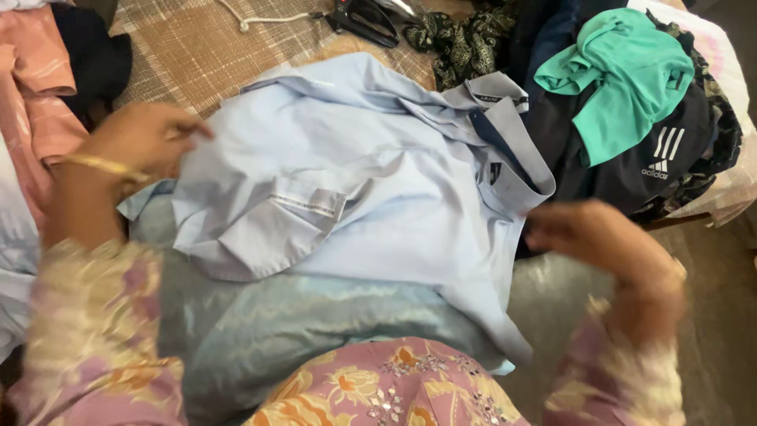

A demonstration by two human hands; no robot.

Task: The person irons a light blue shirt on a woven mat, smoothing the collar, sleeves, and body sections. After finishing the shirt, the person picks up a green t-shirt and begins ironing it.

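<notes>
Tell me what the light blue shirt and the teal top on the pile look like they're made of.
Light blue shirt: looks like thin woven cotton or a blend, matte, with crisp creases and a stiff collar. Teal top: seems a soft knit, matte, slumping in rounded folds. Neither fibre can be told for certain.

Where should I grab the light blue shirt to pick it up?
Probably by the collar of the light blue shirt, reaching in from the right, where the right hand already is. The collar is stiff, raised and uncovered, so it looks easy to pinch.
</notes>
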